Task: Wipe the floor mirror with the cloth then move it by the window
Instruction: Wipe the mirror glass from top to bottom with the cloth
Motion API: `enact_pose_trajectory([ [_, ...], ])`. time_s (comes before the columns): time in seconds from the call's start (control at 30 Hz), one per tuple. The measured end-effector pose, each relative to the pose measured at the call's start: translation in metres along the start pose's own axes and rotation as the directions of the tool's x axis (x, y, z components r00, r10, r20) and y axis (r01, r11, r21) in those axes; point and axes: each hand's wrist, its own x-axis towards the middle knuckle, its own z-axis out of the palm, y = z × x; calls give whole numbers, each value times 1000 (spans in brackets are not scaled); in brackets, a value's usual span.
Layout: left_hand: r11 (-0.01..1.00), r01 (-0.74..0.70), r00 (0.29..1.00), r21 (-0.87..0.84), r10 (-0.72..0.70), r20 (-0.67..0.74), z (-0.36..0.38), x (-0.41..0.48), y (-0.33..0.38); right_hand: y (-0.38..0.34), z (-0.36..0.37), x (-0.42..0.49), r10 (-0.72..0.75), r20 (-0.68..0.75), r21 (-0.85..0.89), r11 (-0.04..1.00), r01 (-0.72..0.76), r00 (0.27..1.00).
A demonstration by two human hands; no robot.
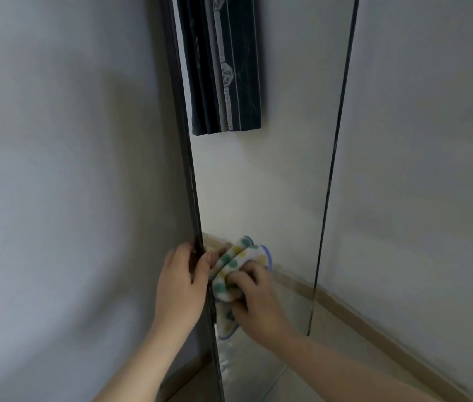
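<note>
A tall floor mirror [273, 184] with a thin black frame leans in the corner between two pale walls. My left hand [181, 281] grips its left frame edge low down, fingers wrapped round the front. My right hand [255, 303] holds a bunched white cloth [236, 264] with green and yellow dots and a blue hem, pressed against the lower glass right beside the left hand. The cloth's reflection shows in the glass just above it.
The glass reflects a dark patterned curtain [226, 68] and a pale wall. A beige skirting board [389, 340] runs along the right wall's base. The left wall [55, 198] stands close behind the mirror's edge. Tiled floor shows at the bottom.
</note>
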Motion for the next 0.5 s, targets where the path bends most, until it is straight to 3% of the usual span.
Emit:
enact_pose_trajectory([
  [0.07,1000,25,1000,-1,-25,-18,3,1,-3,9,-7,23,197,-111,104,977,-186,974],
  [0.13,1000,28,999,-6,-28,-17,3,4,-3,23,-18,51,477,-145,286,859,-425,867],
  [0.2,1000,17,1000,-2,-17,-10,3,5,-3,31,-25,58,618,-136,434,740,-514,774],
  [0.27,1000,24,1000,-20,-24,-4,4,3,-5,17,-19,40,613,-87,495,711,-500,785],
  [0.4,996,67,998,-56,-68,-13,10,-5,-13,-18,5,-4,346,-21,318,892,-322,938],
  [0.47,995,80,997,-51,-80,-1,11,-7,-18,3,-2,18,403,-74,245,894,-375,912],
  [0.5,995,84,996,-47,-84,9,11,-8,-20,13,-8,32,494,-127,240,857,-457,860],
])
